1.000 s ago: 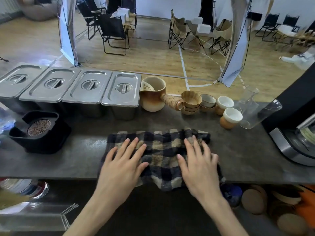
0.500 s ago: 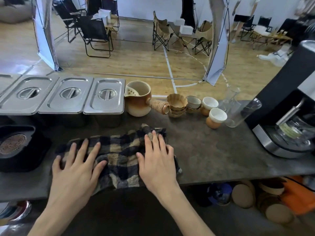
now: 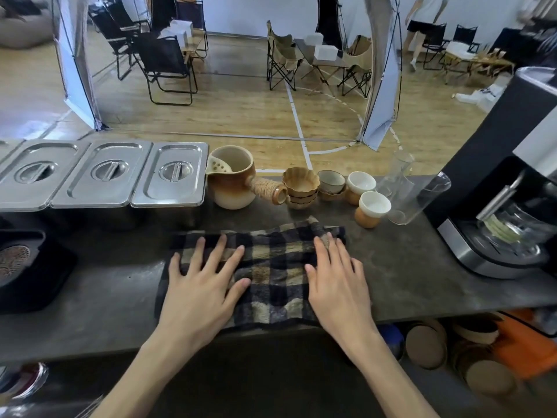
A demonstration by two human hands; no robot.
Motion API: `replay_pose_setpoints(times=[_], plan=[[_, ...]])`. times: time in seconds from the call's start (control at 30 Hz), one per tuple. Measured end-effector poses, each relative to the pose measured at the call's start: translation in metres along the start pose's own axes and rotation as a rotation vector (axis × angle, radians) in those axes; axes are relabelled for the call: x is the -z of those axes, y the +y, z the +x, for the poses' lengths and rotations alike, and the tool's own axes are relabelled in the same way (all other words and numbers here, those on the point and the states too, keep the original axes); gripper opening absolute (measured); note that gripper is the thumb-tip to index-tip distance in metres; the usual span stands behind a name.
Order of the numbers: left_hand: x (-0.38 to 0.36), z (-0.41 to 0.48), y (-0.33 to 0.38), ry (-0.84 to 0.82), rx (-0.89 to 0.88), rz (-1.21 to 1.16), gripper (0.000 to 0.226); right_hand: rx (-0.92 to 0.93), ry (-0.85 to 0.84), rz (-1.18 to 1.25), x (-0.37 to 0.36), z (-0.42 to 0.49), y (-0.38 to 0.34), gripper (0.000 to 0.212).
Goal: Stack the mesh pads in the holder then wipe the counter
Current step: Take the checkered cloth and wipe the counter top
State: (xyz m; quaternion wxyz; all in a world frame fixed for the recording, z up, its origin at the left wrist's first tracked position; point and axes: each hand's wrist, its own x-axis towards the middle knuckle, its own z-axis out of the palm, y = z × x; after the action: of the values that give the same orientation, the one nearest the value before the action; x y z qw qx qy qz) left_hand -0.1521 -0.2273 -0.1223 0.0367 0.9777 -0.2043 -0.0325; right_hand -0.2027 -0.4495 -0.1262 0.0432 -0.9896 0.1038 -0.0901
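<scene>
A dark checked cloth [image 3: 271,267] lies spread on the grey counter [image 3: 407,267], its near edge at the counter's front. My left hand [image 3: 205,279] presses flat on the cloth's left part, fingers apart. My right hand [image 3: 334,282] presses flat on its right part, fingers apart. At the far left stands the black holder [image 3: 33,267] with a round mesh pad [image 3: 12,260] lying in its top.
Three lidded steel pans [image 3: 105,173] line the back left. A ceramic pitcher [image 3: 232,182], stacked small cups [image 3: 301,188], two white cups [image 3: 372,209] and a glass jug [image 3: 413,197] stand behind the cloth. A black and steel machine [image 3: 497,206] fills the right end.
Both hands slid the cloth leftward along the counter, then back to the right; it now lies nearer the cups. The view swung right, then partly back.
</scene>
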Motion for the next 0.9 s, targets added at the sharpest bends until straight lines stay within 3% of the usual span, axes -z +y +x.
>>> replay_pose_setpoints(times=[0.6,0.77,0.9], plan=[[-0.01,0.02,0.161,0.017,-0.18,-0.134,0.059,-0.242,-0.013,0.015,0.028,-0.027,0.147,0.052],[-0.009,0.022,0.158,0.034,-0.182,-0.175,0.063,-0.201,-0.044,0.114,0.034,-0.033,0.164,0.057],[-0.006,0.023,0.127,0.078,-0.186,-0.166,0.064,-0.387,0.078,0.291,0.041,-0.049,0.169,0.066]])
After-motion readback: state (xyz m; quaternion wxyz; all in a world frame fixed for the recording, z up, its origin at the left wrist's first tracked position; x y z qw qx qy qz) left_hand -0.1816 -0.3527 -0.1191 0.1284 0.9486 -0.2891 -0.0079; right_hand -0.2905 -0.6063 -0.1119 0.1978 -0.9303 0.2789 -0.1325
